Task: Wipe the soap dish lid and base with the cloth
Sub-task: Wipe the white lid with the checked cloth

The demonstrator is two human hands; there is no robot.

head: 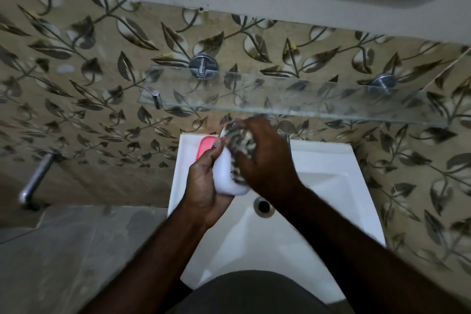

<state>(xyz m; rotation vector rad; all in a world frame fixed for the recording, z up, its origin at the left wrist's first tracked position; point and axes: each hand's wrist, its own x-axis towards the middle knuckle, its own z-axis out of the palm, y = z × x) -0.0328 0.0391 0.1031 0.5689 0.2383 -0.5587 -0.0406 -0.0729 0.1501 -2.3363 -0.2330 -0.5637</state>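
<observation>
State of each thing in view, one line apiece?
White plastic soap dish piece: gripped by left hand over white ceramic sink.
Brown patterned cloth: bunched in right hand, pressed on the white piece.
Pink plastic soap dish piece: resting on the sink's back corner, untouched.

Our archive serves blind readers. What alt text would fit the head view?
Over a white sink, the left hand holds a white soap dish piece while the right hand presses a patterned cloth against it. A pink piece lies on the sink's back left corner, below a glass shelf on leaf-patterned tiles.
</observation>
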